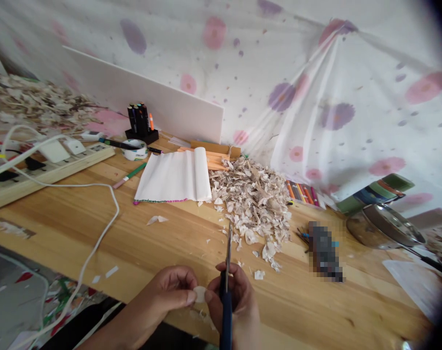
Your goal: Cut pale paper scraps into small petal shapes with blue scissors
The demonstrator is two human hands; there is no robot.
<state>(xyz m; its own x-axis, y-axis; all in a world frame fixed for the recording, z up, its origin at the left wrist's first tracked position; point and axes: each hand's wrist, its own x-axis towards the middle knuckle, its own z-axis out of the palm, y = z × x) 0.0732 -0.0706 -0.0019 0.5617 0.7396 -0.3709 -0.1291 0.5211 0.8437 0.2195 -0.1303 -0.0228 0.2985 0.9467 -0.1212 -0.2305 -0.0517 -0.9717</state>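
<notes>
At the table's near edge, my left hand pinches a small, pale, roundish flake between thumb and forefinger. What the flake is made of I cannot tell. My right hand is closed on a pair of scissors with dark blue handles, the blades pointing up and away. The right thumb's tip meets the flake's other edge. Beyond the blades lies a heap of pale, papery scraps, with a few loose bits nearer me.
White cloth or paper, partly rolled, lies left of the heap. Behind it stand a marker holder and a tape roll. A power strip and white cable occupy the left. Rightward are a pixelated dark object and a metal pan.
</notes>
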